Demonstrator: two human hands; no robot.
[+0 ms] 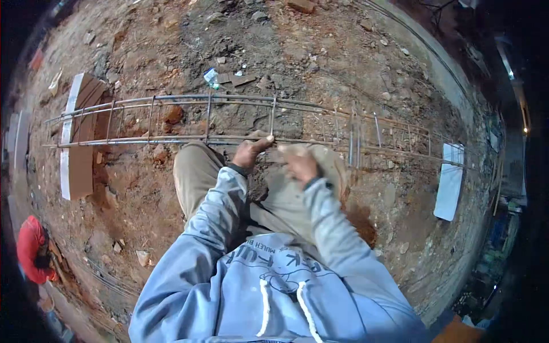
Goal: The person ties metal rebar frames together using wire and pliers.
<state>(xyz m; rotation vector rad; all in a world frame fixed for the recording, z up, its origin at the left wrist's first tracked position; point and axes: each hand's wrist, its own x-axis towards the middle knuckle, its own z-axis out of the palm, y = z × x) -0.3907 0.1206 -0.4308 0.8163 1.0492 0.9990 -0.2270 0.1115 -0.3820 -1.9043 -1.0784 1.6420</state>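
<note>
A long rebar cage (240, 139) of thin bars and square stirrups lies across in front of my bent knees. My left hand (249, 152) is closed at its near bar, with the thumb by the lower corner of a stirrup (273, 117). Just right of it, below the same bar, is my right hand (301, 164). Motion smears its fingers, so I cannot make out their pose or anything in them. The cage's left end passes over a block with a pale top (77, 171), and the right end reaches over a white block (449, 183).
Uneven reddish soil (143, 217) with stones surrounds me. Scraps of litter (211, 77) lie beyond the cage. At the lower left is a person in red (32, 248). Long bars or cables (426, 43) run along the upper right edge.
</note>
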